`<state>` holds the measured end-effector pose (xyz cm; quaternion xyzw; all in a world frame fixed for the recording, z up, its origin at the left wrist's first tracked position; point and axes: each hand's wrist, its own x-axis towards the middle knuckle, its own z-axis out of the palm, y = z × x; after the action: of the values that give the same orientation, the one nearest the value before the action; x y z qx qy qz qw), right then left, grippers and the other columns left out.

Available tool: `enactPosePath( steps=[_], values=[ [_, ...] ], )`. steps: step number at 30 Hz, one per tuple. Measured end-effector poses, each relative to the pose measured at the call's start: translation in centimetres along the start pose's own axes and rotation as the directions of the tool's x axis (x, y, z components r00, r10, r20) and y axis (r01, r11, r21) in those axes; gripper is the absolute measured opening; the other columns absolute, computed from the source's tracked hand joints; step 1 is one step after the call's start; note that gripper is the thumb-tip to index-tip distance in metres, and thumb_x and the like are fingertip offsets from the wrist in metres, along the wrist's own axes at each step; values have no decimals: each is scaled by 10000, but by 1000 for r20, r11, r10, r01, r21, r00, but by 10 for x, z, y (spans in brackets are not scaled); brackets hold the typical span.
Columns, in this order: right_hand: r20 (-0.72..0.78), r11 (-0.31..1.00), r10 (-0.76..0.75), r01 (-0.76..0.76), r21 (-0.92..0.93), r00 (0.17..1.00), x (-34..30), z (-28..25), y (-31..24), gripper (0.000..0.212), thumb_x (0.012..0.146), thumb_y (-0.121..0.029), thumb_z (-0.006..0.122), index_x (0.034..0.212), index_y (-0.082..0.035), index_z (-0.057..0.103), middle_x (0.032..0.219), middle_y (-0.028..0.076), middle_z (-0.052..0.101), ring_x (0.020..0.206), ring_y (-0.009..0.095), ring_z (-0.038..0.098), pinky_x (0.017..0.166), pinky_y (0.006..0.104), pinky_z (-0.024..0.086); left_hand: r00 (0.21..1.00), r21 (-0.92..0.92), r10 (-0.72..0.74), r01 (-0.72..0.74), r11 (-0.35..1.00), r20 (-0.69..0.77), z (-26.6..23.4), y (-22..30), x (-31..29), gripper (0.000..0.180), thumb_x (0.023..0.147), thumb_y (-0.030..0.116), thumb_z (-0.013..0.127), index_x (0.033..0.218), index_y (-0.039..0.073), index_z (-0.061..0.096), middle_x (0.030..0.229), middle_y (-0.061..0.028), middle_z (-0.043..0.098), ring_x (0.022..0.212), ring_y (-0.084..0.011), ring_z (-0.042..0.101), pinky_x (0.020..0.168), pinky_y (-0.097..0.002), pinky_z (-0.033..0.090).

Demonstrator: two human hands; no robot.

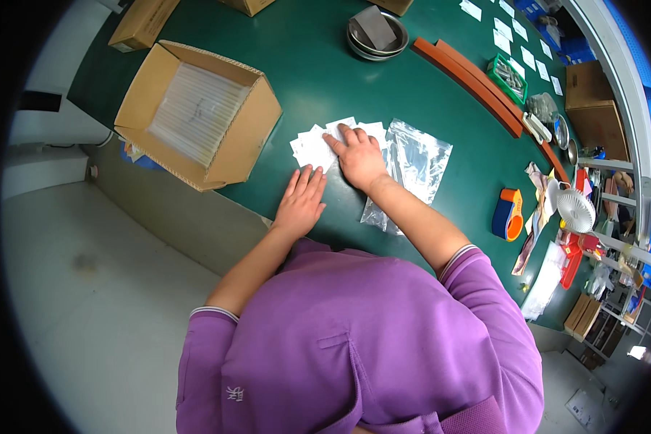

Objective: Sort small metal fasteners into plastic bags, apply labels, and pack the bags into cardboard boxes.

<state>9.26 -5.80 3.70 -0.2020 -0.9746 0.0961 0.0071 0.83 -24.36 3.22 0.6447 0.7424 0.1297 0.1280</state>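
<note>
Several white paper slips (312, 147) lie fanned out and overlapping on the green table. My right hand (359, 155) rests over the slips, its fingers stretched out and pressing on them. Just nearer and to the left, my left hand (301, 200) lies flat with its fingertips at the lower edge of the slips. Neither hand grasps anything. Clear plastic bags (417, 160) lie flat to the right of the slips, partly under my right forearm.
An open cardboard box (257, 134) holding clear plastic sleeves stands on the left. Metal bowls (377, 49) and brown strips (470, 83) lie toward the back. On the right are an orange and blue tape dispenser (508, 215), a white fan (576, 210) and a green basket (507, 78).
</note>
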Motion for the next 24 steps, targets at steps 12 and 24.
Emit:
enactPosePath(
  steps=[12,24],
  values=[
    [-9,961,-272,273,46,962,-6,9,-18,469,883,-281,525,1348,-245,475,1426,70,384,1343,329,303,1114,533,188,994,29,-25,22,999,105,-11,-7,-33,587,815,218,633,1325,2,439,1420,-107,389,1367,-267,283,1142,-456,183],
    [-406,904,-11,183,387,914,32,-87,-30,440,741,-79,660,1172,-54,577,1219,170,522,1134,366,491,951,435,418,955,-207,-122,66,976,-270,-107,-13,-84,441,813,110,612,1237,21,526,1348,-132,453,1250,-317,433,1064,-467,323]
  ],
)
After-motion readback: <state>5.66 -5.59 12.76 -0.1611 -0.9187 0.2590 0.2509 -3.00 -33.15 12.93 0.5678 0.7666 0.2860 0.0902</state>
